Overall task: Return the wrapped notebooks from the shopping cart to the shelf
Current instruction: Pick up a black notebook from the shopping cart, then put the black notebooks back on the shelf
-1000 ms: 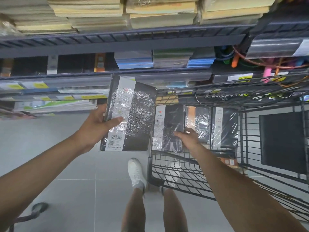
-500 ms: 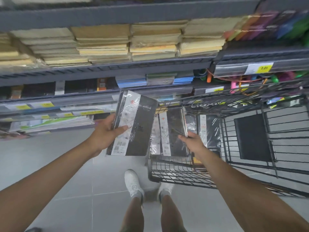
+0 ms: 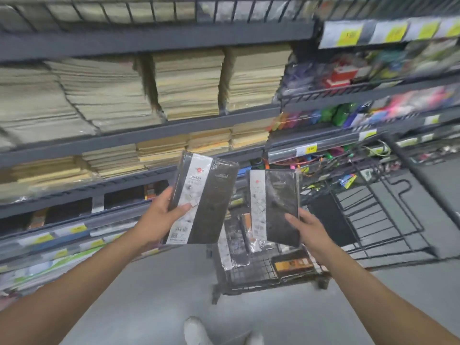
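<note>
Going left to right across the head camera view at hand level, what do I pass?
In order: left hand → left notebook → right notebook → right hand.

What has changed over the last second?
The right hand gripped a wrapped notebook that stood in the shopping cart and lifted it up. The left hand still holds the other wrapped notebook; more stay in the cart.

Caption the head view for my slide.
Left hand grips the larger wrapped notebook, right hand the smaller notebook, beside shopping cart and shelf.
</note>
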`<state>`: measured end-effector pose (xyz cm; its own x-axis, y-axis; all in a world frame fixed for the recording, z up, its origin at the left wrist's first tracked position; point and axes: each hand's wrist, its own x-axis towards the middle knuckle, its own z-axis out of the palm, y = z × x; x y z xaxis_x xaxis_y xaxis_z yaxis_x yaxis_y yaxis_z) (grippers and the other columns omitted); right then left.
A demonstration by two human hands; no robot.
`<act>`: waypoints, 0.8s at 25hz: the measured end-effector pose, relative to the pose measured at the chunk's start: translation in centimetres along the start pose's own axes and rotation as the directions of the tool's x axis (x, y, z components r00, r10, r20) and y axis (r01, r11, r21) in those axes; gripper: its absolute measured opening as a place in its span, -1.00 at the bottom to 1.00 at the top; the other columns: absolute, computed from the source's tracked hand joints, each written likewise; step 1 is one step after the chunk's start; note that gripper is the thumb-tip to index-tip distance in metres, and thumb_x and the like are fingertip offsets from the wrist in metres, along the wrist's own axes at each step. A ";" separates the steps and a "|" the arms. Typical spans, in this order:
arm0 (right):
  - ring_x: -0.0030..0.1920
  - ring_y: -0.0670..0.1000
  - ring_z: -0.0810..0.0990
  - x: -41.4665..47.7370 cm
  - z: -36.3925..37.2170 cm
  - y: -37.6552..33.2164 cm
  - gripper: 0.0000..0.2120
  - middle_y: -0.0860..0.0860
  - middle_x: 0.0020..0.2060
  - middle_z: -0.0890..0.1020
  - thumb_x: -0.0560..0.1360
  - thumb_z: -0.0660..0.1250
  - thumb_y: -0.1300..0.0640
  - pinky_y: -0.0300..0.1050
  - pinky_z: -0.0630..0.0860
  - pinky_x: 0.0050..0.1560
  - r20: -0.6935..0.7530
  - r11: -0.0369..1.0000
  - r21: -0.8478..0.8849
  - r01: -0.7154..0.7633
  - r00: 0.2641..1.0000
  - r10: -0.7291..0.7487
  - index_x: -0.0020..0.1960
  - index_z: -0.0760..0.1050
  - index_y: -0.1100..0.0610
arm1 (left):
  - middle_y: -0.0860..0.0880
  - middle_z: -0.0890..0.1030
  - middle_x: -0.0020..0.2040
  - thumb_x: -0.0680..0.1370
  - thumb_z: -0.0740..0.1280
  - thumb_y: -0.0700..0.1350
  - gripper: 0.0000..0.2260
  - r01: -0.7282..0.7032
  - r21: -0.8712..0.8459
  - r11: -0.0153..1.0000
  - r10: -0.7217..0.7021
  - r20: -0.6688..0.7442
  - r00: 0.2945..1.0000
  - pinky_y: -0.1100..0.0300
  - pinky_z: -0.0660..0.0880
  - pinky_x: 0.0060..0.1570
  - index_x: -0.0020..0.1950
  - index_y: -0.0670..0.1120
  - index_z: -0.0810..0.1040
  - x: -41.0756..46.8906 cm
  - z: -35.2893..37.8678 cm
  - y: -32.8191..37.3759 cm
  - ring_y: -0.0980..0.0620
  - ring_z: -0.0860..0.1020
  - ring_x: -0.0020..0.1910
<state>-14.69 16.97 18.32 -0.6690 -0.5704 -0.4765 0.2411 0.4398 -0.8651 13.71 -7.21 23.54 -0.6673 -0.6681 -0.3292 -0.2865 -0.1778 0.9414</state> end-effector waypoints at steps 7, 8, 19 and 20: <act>0.24 0.09 0.64 -5.1 -2.4 -6.7 -0.73 0.05 0.19 0.69 0.62 0.31 0.20 0.14 0.49 0.32 0.051 0.974 0.164 0.159 0.984 -0.170 0.31 0.56 0.09 | 0.15 0.72 0.18 0.61 0.40 -0.21 -0.65 -0.149 0.044 0.988 0.152 -0.077 0.985 0.13 0.64 0.06 0.36 0.07 0.51 -5.0 0.4 5.1 0.11 0.71 0.10; 0.25 0.10 0.63 -6.2 -2.6 -7.5 -0.72 0.06 0.21 0.68 0.62 0.31 0.20 0.16 0.49 0.33 0.069 0.966 0.182 0.184 0.978 -0.199 0.31 0.55 0.10 | 0.21 0.73 0.12 0.62 0.39 -0.21 -0.67 -0.164 0.038 0.986 0.167 -0.092 0.982 0.24 0.64 -0.02 0.32 0.10 0.52 -6.3 0.7 5.8 0.17 0.71 0.06; 0.30 0.04 0.59 -17.8 -0.1 -12.3 -0.70 0.01 0.23 0.66 0.63 0.28 0.18 0.07 0.45 0.36 0.237 0.909 0.267 0.321 0.892 -0.385 0.35 0.53 0.07 | 0.15 0.69 0.21 0.63 0.39 -0.10 -0.69 -0.305 0.018 0.952 0.290 -0.367 0.884 0.16 0.59 0.10 0.35 0.11 0.48 -22.6 -0.9 7.3 0.21 0.67 0.13; 0.31 0.05 0.58 -18.7 0.6 -12.7 -0.68 0.01 0.25 0.66 0.61 0.30 0.16 0.09 0.44 0.37 0.264 0.905 0.274 0.326 0.879 -0.396 0.36 0.52 0.06 | 0.13 0.69 0.22 0.63 0.40 -0.10 -0.68 -0.313 0.011 0.950 0.292 -0.386 0.875 0.08 0.60 0.15 0.36 0.11 0.49 -23.8 -1.5 7.1 0.16 0.67 0.15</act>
<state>-4.78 21.65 38.13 -0.4983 -0.8590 -0.1174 0.1926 0.0224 -0.9810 28.57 6.29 38.16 -0.4019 -0.9156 0.0154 -0.0711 0.0480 0.9963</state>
